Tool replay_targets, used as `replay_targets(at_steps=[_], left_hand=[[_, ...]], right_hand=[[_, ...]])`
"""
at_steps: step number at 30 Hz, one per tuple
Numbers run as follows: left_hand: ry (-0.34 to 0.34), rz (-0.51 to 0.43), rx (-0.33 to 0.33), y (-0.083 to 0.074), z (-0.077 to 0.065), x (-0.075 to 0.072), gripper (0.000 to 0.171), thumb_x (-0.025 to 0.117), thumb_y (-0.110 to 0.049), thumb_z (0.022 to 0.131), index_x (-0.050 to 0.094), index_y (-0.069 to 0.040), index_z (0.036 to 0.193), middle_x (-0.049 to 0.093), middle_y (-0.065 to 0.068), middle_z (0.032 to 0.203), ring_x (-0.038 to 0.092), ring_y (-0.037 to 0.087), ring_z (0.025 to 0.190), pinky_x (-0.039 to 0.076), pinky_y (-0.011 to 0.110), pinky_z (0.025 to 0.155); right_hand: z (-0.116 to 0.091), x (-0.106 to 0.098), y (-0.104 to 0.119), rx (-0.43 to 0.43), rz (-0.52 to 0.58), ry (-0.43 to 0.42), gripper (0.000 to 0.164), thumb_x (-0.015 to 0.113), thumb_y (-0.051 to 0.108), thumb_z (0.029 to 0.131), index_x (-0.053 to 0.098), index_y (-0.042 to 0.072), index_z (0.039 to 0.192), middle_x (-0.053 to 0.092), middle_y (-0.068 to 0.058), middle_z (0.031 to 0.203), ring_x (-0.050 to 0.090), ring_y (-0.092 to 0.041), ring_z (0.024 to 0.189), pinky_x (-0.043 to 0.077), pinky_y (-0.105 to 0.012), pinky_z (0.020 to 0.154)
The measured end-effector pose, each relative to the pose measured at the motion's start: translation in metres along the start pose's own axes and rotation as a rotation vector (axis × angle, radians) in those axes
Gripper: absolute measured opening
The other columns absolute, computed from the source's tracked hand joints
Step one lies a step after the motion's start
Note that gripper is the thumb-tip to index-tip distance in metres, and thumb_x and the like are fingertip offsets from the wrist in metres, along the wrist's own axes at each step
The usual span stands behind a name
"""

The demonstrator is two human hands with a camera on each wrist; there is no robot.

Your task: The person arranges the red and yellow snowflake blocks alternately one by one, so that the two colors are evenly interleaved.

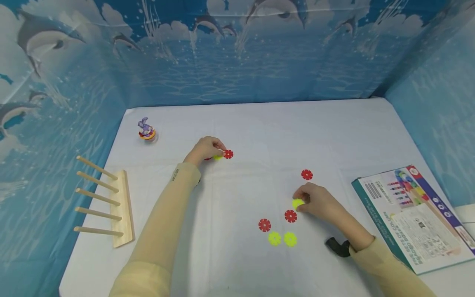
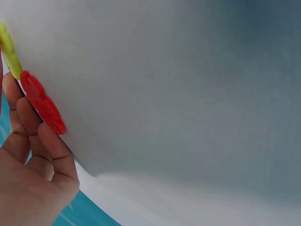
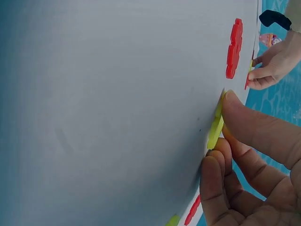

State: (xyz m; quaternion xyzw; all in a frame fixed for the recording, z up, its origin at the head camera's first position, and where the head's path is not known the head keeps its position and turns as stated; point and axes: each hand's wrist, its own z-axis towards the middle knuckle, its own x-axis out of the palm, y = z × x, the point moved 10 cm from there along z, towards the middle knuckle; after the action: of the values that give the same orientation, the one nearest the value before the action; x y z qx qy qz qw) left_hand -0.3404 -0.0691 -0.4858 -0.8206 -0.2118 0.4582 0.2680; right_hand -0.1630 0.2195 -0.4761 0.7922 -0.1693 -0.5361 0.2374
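My left hand (image 1: 205, 150) is at the far middle of the table, fingers bent, pinching a yellow notched plastic disc (image 1: 217, 157). A red disc (image 1: 228, 154) lies just right of its fingertips; another red disc (image 1: 208, 159) shows partly beneath the hand. My right hand (image 1: 320, 202) pinches a second yellow disc (image 1: 297, 203) by its edge between thumb and fingers, clearly seen in the right wrist view. Around it lie a red disc (image 1: 306, 175) farther back and a red disc (image 1: 291, 216) just in front. Nearer me are another red disc (image 1: 264, 225) and two yellow discs (image 1: 274, 238).
A wooden rack (image 1: 127, 210) with several pegs pointing left stands at the table's left. Behind it is a purple rabbit figurine (image 1: 146, 129). A printed flat box (image 1: 415, 218) lies at the right edge. Dolphin-patterned blue cloth (image 1: 237, 74) surrounds the white table (image 1: 256, 128).
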Motion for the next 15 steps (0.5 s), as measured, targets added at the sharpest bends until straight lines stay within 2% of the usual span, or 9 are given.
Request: replay_targets(at_steps=[8, 15], left_hand=[[0.000, 0.005, 0.005, 0.0019, 0.0035, 0.0018, 0.014, 0.069, -0.018, 0.091, 0.071, -0.013, 0.104, 0.060, 0.006, 0.108, 0.051, 0.020, 0.090, 0.044, 0.028, 0.074], [0.002, 0.007, -0.015, 0.0035, 0.0038, 0.0016, 0.016, 0.069, -0.019, 0.090, 0.071, -0.015, 0.105, 0.059, 0.006, 0.110, 0.050, 0.021, 0.093, 0.044, 0.029, 0.074]], right_hand=[[0.0010, -0.0004, -0.0005, 0.002, 0.007, 0.006, 0.028, 0.083, 0.009, 0.075, 0.067, 0.007, 0.098, 0.054, -0.003, 0.082, 0.049, -0.019, 0.079, 0.044, -0.029, 0.067], [0.0032, -0.0053, 0.0030, 0.000, 0.050, 0.033, 0.020, 0.081, 0.010, 0.078, 0.066, 0.009, 0.091, 0.054, -0.002, 0.077, 0.049, -0.018, 0.076, 0.043, -0.028, 0.065]])
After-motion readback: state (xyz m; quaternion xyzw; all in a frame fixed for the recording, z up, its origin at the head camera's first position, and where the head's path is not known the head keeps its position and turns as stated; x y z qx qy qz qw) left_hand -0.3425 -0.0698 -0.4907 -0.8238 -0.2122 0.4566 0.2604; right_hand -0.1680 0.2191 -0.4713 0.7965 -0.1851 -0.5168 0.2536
